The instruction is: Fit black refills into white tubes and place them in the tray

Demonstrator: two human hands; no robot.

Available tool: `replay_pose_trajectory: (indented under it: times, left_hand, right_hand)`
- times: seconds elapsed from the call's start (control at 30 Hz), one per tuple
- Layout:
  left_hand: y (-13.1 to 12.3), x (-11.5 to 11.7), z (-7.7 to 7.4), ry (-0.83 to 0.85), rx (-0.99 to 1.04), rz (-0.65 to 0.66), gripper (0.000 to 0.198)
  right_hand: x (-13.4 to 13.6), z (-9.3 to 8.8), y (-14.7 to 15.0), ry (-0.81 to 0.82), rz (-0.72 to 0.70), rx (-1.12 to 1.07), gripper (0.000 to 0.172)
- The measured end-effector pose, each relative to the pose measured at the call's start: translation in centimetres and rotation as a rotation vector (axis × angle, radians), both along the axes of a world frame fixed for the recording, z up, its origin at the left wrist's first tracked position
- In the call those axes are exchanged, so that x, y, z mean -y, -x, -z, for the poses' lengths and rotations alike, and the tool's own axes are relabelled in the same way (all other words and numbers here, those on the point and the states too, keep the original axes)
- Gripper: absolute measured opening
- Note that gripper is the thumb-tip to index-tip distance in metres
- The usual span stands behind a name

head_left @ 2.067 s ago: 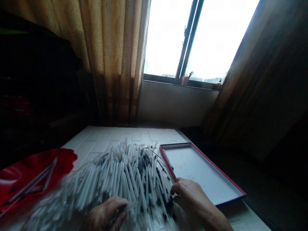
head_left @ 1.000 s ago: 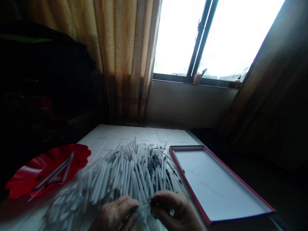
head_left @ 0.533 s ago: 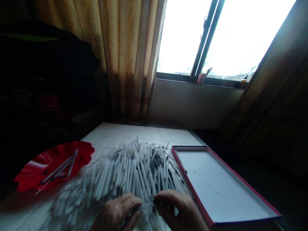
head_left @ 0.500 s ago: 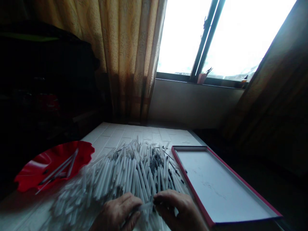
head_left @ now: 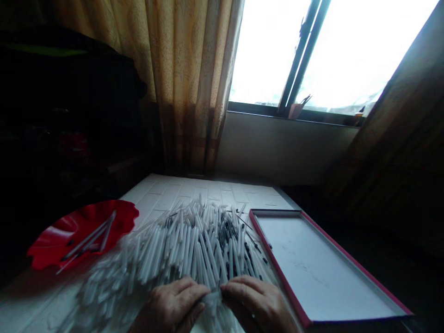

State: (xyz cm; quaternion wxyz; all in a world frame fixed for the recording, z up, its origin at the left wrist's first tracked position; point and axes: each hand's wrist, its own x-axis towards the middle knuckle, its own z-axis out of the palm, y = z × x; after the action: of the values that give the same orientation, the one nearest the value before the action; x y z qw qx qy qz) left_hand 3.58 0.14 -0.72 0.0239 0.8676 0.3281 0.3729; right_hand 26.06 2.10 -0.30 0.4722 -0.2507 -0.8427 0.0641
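At the bottom centre, my left hand (head_left: 175, 303) is closed, thumb and fingers pinching a translucent plastic tube (head_left: 212, 296) whose end points to the right. Facing it, my right hand (head_left: 258, 300) has its fingers pressed together near that end; what they pinch is hidden. Just beyond both hands spreads a large heap of white translucent tubes (head_left: 189, 249), resembling pen barrels, mostly lying lengthwise away from me. Thin black pieces (head_left: 227, 229) are mixed into the heap's right side.
A red wavy-edged bowl (head_left: 121, 215) at left holds several tubes. To the right lies a shallow red-rimmed tray (head_left: 298, 245) with a white bottom. The white brick-patterned tabletop (head_left: 208, 187) ends near a wall below the window. A cup (head_left: 295, 111) stands on the sill.
My hands have come slightly closer together, and the right fingers have closed in; a dark bit seen at their tips is now hidden. The view has shifted slightly.
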Motion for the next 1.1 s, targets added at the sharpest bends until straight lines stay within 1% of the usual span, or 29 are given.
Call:
replay_pose_trajectory:
  times: [0.1, 0.3, 0.37, 0.47, 0.6, 0.7, 0.8, 0.93, 1.1]
  left_hand:
    - [0.0, -0.3, 0.3, -0.066, 0.038, 0.025, 0.030]
    - [0.1, 0.0, -0.2, 0.050, 0.006, 0.008, 0.031]
    - [0.1, -0.1, 0.0, 0.012, 0.013, 0.016, 0.031]
    - [0.1, -0.5, 0.2, -0.051, 0.024, 0.026, 0.030]
    - [0.0, -0.5, -0.1, -0.021, -0.009, 0.033, 0.031]
    - [0.1, -0.4, -0.3, -0.006, -0.008, 0.034, 0.030]
    - [0.2, -0.4, 0.1, -0.007, 0.022, 0.047, 0.028]
    - [0.3, -0.5, 0.5, 0.057, 0.022, 0.049, 0.026]
    - [0.3, -0.4, 0.6, 0.000, 0.031, 0.063, 0.027]
  right_hand:
    - [0.0, 0.1, 0.1, -0.017, 0.000, 0.012, 0.029]
    - [0.1, -1.1, 0.1, 0.017, -0.034, 0.031, 0.028]
    - [0.2, -1.6, 0.0, 0.011, -0.034, 0.074, 0.027]
    - [0.3, -2.0, 0.0, -0.013, -0.027, 0.081, 0.028]
    - [0.3, -2.3, -0.1, 0.062, -0.046, 0.144, 0.032]
    - [0.3, -2.5, -0.3, 0.076, -0.053, 0.154, 0.032]
    - [0.4, -2.6, -0.4, 0.069, -0.059, 0.153, 0.030]
    - [0.4, -2.4, -0.3, 0.077, -0.074, 0.156, 0.027]
    - [0.4, -2.2, -0.2, 0.077, -0.056, 0.105, 0.031]
